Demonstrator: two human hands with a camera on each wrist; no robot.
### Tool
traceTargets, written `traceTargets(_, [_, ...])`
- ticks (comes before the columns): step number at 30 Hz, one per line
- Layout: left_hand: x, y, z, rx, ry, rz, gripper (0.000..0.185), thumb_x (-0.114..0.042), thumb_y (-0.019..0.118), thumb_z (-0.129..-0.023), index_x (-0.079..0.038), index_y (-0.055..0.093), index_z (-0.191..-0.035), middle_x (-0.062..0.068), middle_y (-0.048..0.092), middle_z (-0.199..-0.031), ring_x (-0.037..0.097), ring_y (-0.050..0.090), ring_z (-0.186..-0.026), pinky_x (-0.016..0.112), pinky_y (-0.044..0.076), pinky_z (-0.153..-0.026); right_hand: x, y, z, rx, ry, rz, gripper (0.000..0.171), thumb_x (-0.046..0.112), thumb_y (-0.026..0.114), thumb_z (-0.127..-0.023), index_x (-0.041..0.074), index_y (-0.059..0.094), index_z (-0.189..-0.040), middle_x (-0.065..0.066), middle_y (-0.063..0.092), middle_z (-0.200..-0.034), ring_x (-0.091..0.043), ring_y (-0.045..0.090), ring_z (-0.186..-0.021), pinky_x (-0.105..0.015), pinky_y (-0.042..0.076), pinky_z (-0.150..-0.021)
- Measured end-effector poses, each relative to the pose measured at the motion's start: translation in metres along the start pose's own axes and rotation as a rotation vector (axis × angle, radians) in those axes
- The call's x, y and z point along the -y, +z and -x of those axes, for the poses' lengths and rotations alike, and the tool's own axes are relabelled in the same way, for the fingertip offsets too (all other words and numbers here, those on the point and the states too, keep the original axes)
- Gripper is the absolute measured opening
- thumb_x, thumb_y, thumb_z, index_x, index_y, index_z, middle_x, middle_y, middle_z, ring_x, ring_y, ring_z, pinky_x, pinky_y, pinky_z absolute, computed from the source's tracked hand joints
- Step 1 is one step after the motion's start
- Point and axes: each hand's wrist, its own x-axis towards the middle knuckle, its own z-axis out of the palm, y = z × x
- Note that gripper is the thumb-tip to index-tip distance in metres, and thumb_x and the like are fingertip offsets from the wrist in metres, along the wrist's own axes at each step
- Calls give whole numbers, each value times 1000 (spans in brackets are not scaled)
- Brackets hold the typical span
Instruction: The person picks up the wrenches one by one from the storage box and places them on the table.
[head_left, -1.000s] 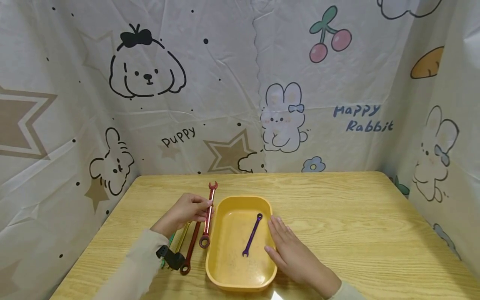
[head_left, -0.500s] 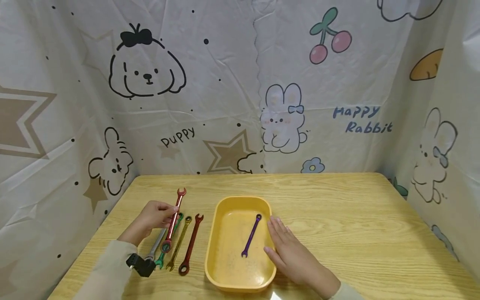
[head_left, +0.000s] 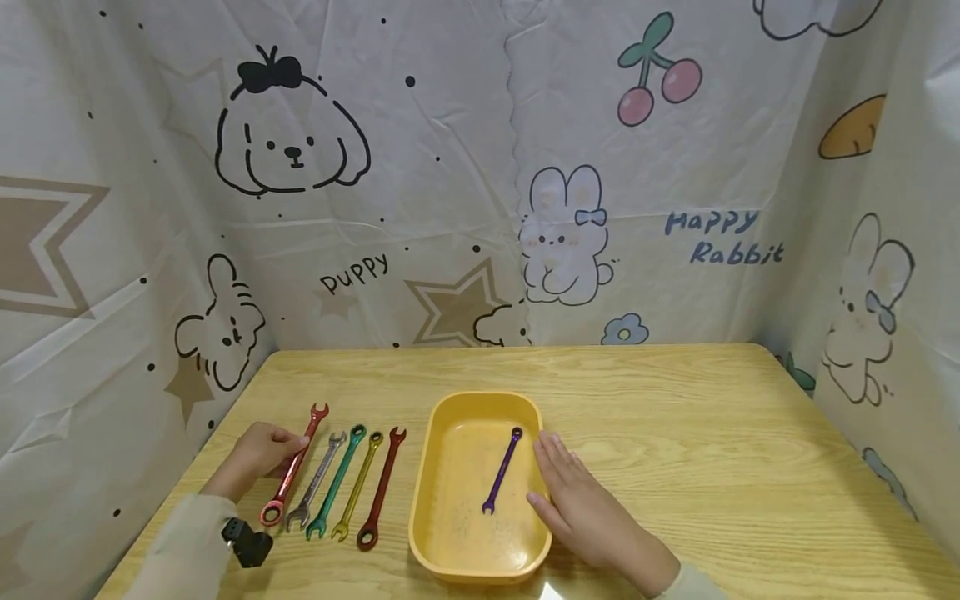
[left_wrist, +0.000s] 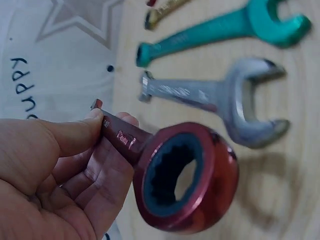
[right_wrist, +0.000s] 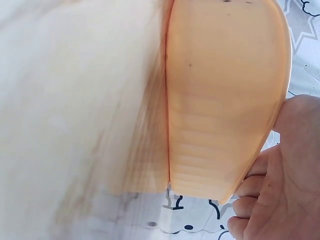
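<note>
My left hand (head_left: 258,452) pinches a red ratcheting combination wrench (head_left: 292,471) by its shaft, at the left end of a row of wrenches. The left wrist view shows its ring end tilted toward the camera, raised over the table, with thumb and fingers on the shaft. Beside it lies a silver wrench (head_left: 317,481), followed rightward by a green wrench (head_left: 337,482), a gold wrench (head_left: 358,485) and a dark red wrench (head_left: 382,490). My right hand (head_left: 592,512) rests with extended fingers against the right side of a yellow plastic tray (head_left: 486,575). Inside the tray lies a purple wrench (head_left: 502,471).
All of this is on a wood-grain table (head_left: 720,442). A printed white cloth (head_left: 435,183) hangs behind the table and along both sides. A small black device (head_left: 247,543) is worn on the left wrist.
My left hand has carried the red wrench leftward from beside the tray, over the other wrenches, and lower to the row's left end. The right hand and tray stay put.
</note>
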Motion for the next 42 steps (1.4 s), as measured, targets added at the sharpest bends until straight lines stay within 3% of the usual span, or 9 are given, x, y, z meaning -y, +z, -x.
traceTargets(2, [4, 0, 1, -10, 14, -54, 26, -13, 59, -95, 12, 67, -93, 2, 63, -70, 12, 59, -62, 31, 54, -59, 0, 0, 0, -1, 3, 1, 64, 36, 38, -104, -6, 20, -148, -21, 15, -156, -35, 13, -144, -52, 20, -113])
traceTargets(6, [10, 2, 2, -27, 52, -163, 27, -16, 60, -93, 2, 67, -75, -5, 48, -55, 11, 45, -53, 28, 38, -51, 0, 1, 1, 2, 7, -7, 64, 36, 38, -104, -5, 20, -148, -21, 15, -156, -34, 13, -145, -53, 20, -113])
traceTargets(9, [16, 3, 1, -26, 67, -199, 30, -18, 61, -92, -4, 61, -66, -6, 34, -51, 11, 34, -50, 27, 30, -50, 1, 1, 1, 5, 6, -11, 63, 35, 39, -104, -5, 20, -148, -21, 15, -156, -34, 12, -145, -53, 20, -113])
traceTargets(11, [18, 4, 0, -24, 60, -204, 30, -19, 61, -91, -5, 60, -65, -6, 34, -51, 11, 34, -50, 27, 29, -50, 1, 1, 1, 3, 4, -11, 63, 35, 39, -104, -5, 20, -148, -21, 15, -156, -34, 13, -144, -53, 20, -113])
traceTargets(18, [16, 6, 0, -54, 74, -251, 25, -19, 61, -93, 3, 70, -86, -1, 49, -66, 17, 44, -64, 29, 34, -56, 0, 0, 1, -4, -3, 10, 65, 38, 36, -104, -6, 20, -148, -20, 13, -156, -35, 14, -144, -52, 21, -113])
traceTargets(27, [16, 11, -3, -119, 83, -247, 25, -17, 66, -89, -3, 68, -69, -4, 46, -53, 14, 40, -53, 28, 32, -49, 0, 0, 0, -7, 4, 1, 63, 35, 39, -103, -6, 21, -148, -21, 15, -156, -35, 14, -144, -52, 21, -113])
traceTargets(34, [14, 12, 0, -150, 62, -262, 22, -17, 69, -88, 0, 71, -75, -1, 56, -60, 16, 46, -57, 28, 35, -51, -1, 1, 0, -13, -7, -3, 63, 35, 39, -103, -6, 22, -148, -22, 16, -156, -36, 15, -144, -53, 21, -113])
traceTargets(42, [11, 18, 2, -204, 99, -320, 19, -13, 70, -87, 2, 70, -75, 5, 63, -64, 17, 52, -54, 31, 40, -48, -2, 2, 0, -30, -24, 16, 65, 39, 36, -104, -7, 23, -147, -23, 17, -155, -37, 17, -143, -53, 23, -112])
